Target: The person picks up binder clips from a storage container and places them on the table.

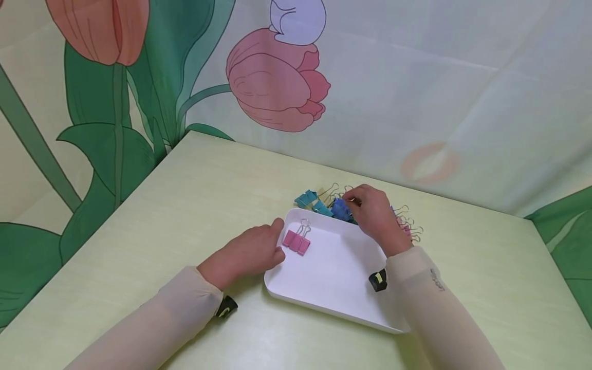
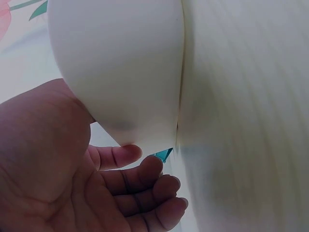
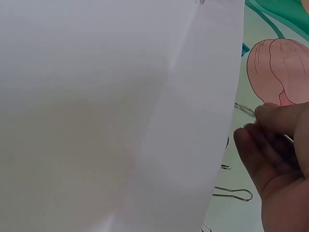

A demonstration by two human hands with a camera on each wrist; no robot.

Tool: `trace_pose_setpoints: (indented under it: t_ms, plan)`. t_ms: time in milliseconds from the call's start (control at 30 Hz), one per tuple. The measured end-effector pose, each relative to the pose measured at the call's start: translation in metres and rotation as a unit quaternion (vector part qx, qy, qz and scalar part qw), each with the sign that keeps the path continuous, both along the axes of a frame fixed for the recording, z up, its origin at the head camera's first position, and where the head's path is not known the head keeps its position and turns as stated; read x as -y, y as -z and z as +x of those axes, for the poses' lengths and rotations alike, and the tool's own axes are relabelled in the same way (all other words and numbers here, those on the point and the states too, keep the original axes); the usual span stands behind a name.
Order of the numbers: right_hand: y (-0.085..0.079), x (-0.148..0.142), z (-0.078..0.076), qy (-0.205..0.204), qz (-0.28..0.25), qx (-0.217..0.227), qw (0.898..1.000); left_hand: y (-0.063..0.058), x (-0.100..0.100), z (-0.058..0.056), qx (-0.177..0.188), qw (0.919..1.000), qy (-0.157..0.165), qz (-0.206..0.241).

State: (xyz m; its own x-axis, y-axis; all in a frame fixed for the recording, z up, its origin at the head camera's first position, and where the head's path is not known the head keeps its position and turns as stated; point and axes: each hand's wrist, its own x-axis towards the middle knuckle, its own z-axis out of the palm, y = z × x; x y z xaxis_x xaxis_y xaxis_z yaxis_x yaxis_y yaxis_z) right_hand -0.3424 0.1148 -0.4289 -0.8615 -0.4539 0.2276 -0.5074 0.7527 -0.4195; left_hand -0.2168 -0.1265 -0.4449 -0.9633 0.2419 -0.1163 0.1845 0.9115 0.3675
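Note:
A white tray (image 1: 333, 267) holds one pink binder clip (image 1: 296, 241) near its left end. My left hand (image 1: 252, 249) grips the tray's left side, thumb over the rim; in the left wrist view its fingers (image 2: 153, 166) curl by the outer wall. Behind the far rim, my right hand (image 1: 372, 210) is over a row of binder clips, right by a blue binder clip (image 1: 341, 209). In the right wrist view, a clip's wire handle (image 3: 244, 109) runs to the pinched thumb and fingertips; the tray wall hides the clip's body.
Teal binder clips (image 1: 307, 199) lie left of the blue one, behind the tray. More pink clips (image 1: 404, 226) lie to the right, partly behind the right wrist. Black wrist devices (image 1: 378, 280) sit under both sleeves. A flower-printed curtain (image 1: 370, 92) borders the table (image 1: 199, 195).

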Motion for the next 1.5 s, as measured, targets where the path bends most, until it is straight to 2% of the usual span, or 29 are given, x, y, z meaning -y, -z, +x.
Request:
trace_pose_setpoints:
  t_ms: [533,800,967,1200,1500]
  plan:
    - [-0.011,0.001,0.021,-0.01,-0.013,0.029,0.999,0.001,0.0,-0.001,0.008,1.0,-0.002,0.003]
    - [-0.014,0.012,0.035,-0.05,-0.014,0.042,0.998,0.0,-0.001,-0.001,0.02,0.9998,-0.008,0.002]
    - [-0.014,0.021,0.041,-0.072,-0.037,0.055,0.995,-0.001,-0.001,-0.001,0.02,0.9998,-0.007,0.001]
    - [-0.01,0.032,0.046,-0.083,-0.076,0.13,0.985,0.0,0.0,-0.002,0.009,0.9999,0.004,0.005]
    - [-0.002,0.04,0.045,-0.093,-0.125,0.192,0.969,-0.001,0.001,-0.001,0.003,0.9999,0.009,0.005]
